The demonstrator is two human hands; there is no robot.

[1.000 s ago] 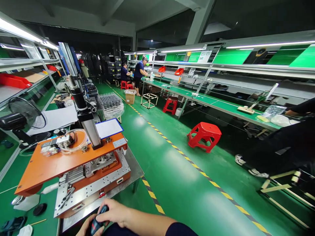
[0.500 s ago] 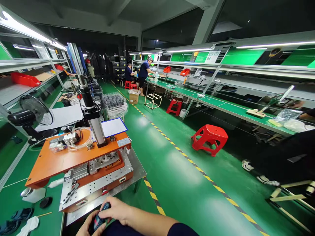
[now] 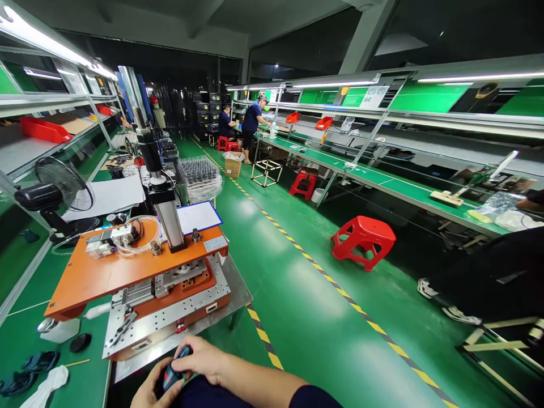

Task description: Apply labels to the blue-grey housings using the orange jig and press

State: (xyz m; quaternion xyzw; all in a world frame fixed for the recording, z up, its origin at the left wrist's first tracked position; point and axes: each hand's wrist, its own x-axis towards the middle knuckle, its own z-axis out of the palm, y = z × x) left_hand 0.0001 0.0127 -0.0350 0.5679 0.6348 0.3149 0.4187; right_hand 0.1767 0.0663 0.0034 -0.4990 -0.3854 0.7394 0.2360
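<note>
The small dark device with a red patch, held between both hands, looks like smooth, slightly glossy plastic. The orange flat-topped press has a matt top plate over a brushed, perforated metal base. The red plastic stool and the green floor shine glossy.

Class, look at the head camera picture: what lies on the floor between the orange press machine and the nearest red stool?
In the head view, between the orange press machine and the red stool lies bare green floor, crossed by a yellow-and-black striped line.
</note>
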